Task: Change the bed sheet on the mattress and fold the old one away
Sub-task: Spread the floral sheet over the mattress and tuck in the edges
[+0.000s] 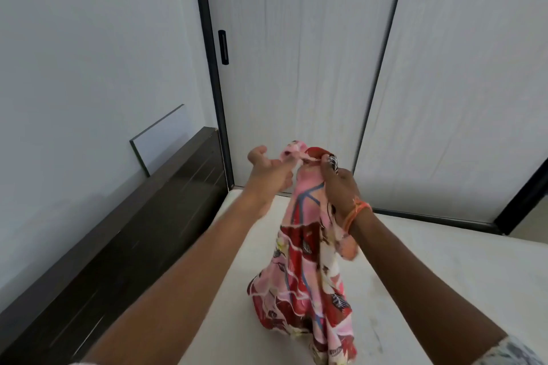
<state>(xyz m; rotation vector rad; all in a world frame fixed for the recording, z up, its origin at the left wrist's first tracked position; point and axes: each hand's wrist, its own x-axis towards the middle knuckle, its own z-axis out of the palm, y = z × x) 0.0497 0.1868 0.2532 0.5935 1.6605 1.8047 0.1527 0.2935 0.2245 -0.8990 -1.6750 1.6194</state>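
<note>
A pink and red patterned bed sheet (308, 249) hangs bunched in the centre of the frame, its lower folds resting on the bare white mattress (430, 275). The right hand (338, 184) grips its top, fingers curled round the cloth. The left hand (267, 169), just beside it, pinches the sheet's top edge. A dark headboard (118, 231) runs along the lower left, a white panel (160, 139) leaning behind it; white sliding doors (296, 53) fill the upper frame.

light: bright, even, soft shadows | blur: slight on both hands | edges: wide-angle bending
</note>
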